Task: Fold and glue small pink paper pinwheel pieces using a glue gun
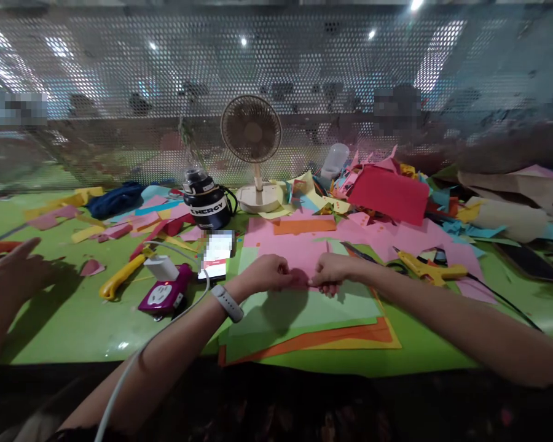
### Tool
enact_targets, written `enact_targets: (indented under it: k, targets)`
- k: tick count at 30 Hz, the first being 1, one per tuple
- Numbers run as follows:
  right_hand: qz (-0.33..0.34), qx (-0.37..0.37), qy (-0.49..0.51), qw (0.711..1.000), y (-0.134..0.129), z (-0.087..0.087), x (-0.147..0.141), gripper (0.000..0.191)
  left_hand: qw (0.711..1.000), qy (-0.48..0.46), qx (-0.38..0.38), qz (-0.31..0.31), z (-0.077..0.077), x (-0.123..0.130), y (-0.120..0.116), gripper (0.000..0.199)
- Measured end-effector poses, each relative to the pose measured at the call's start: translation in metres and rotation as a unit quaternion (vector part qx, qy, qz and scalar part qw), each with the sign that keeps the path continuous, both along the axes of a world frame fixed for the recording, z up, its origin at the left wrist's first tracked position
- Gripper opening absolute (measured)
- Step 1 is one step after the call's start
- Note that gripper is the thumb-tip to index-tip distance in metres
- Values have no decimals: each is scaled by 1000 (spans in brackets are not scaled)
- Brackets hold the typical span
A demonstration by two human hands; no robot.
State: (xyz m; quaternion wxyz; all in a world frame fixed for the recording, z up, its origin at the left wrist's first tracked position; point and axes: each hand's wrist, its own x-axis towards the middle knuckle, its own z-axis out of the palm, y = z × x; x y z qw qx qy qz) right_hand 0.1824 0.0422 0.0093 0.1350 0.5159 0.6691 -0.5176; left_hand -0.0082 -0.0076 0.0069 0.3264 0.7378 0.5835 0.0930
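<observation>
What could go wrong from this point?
The white cable crosses the left forearm, so moving that arm might tug the white plug on the purple socket block.

The yellow glue gun lies on pink paper; if hot, which I can't tell, it could mark it.

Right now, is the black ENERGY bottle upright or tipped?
Upright: the black ENERGY bottle stands on its base on the green table, its lid at the top.
</observation>
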Motion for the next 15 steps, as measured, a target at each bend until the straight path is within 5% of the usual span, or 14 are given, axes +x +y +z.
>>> enact_targets:
  k: [7,15]
  targets:
    - [-4,-11,4,1000,2,-6,2,38,990,-53,-129,17,-18,2,15,38]
    - [-5,-16,15,1000,3,-8,4,42,974,-77,-212,25,-13,-7,21,41]
